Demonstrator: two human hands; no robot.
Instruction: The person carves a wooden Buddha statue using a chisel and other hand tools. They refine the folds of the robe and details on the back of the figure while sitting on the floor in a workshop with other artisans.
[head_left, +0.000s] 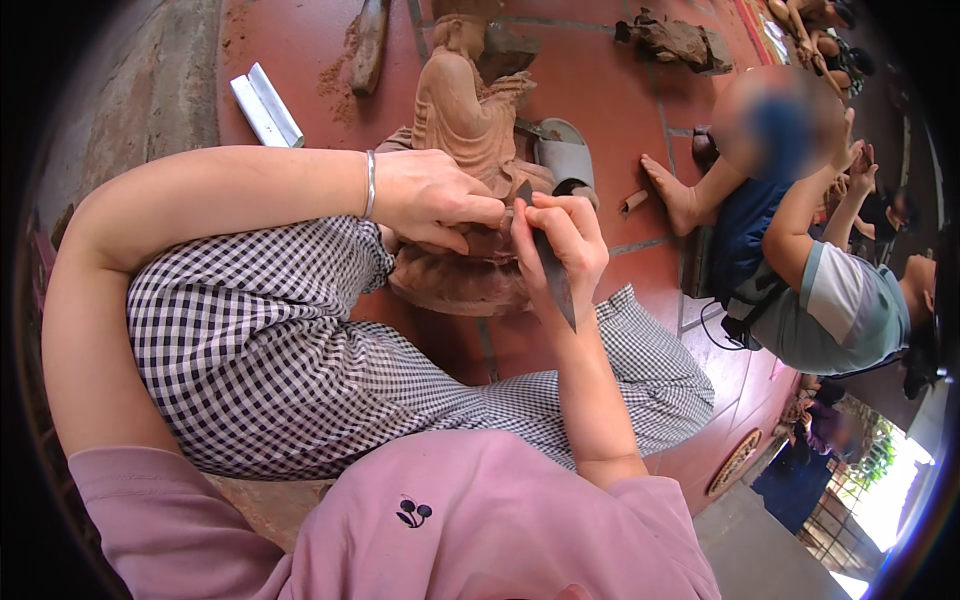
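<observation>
A reddish-brown seated statue [463, 110] stands upright in front of me, on a rounded, rough-edged base [455, 282]. My left hand [435, 197], with a silver bangle at the wrist, lies against the lower part of the statue. Its fingers are bent and closed there, and some fingertips are hidden. My right hand [565, 245] pinches a dark, flat carving tool [553, 272] with tapered ends. One end points up near the statue's lower edge, while the other runs down past my palm toward the wrist. Both hands are close together at the statue's front.
A pale angular bar [267, 106] and a worn wooden piece [369, 48] lie on the red tiles. Beyond the statue are a grey slipper [565, 155] and a rough brown chunk [673, 42]. Another person [835, 285] sits at the right, bare foot near a small brown cylinder [633, 202].
</observation>
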